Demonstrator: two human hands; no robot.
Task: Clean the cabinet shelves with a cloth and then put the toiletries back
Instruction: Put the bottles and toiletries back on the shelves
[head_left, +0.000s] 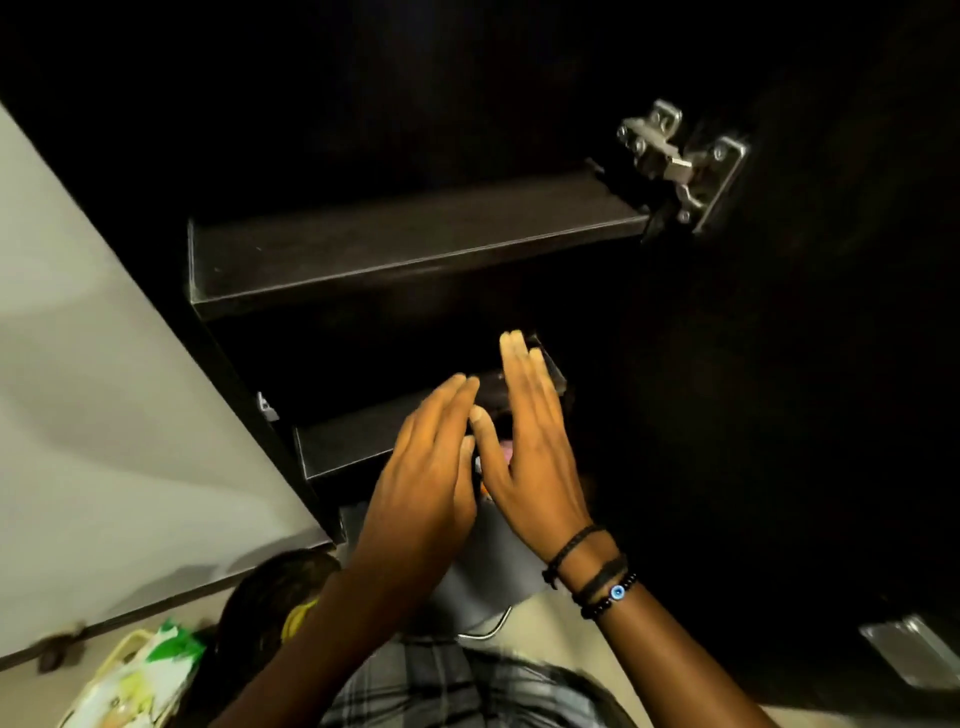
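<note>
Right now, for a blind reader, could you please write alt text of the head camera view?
The left hand and the right hand reach with straight fingers toward the lower shelf of a dark cabinet; something pink shows between them. A metal hinge shines upper right.

The person is wearing three dark bands side by side on the wrist of the right hand (535, 457). Nearest the hand is sitting a thin black braided cord bracelet (574, 545), next a thicker black woven cord band (602, 574), and last a string of small glossy black beads (597, 608) carrying one round blue-and-white eye bead (617, 592). The forearms behind the left hand (421, 467) and the right are showing bare. A grey, black and white plaid fabric garment (415, 686) is covering the body at the bottom of the view.
</note>
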